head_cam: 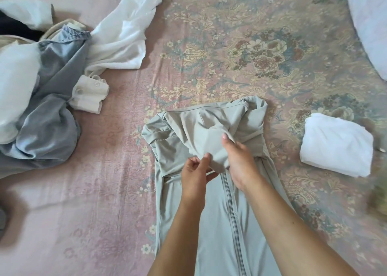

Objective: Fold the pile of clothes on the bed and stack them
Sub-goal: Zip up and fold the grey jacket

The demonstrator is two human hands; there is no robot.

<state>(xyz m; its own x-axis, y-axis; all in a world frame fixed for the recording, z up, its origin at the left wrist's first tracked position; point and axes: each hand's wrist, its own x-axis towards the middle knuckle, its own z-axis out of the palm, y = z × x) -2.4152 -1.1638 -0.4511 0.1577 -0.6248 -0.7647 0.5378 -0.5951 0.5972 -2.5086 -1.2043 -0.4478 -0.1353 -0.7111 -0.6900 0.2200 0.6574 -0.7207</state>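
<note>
A pale green zip jacket (219, 192) lies flat on the bed (94, 192), near its front edge. Both hands meet at its chest: the left hand (195, 171) pinches a fold, the right hand (238, 160) grips bunched fabric (likely the hood). Unfolded clothes (52, 87) pile toward the left edge; 1 folded white garment (337, 144) sits right.

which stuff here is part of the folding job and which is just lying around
Part of the job:
- grey-green zip jacket, gripped by left hand and right hand
- folded white garment
- unfolded pile
- loose white shirt

Just lying about:
- pillow
- floral bedsheet
</note>
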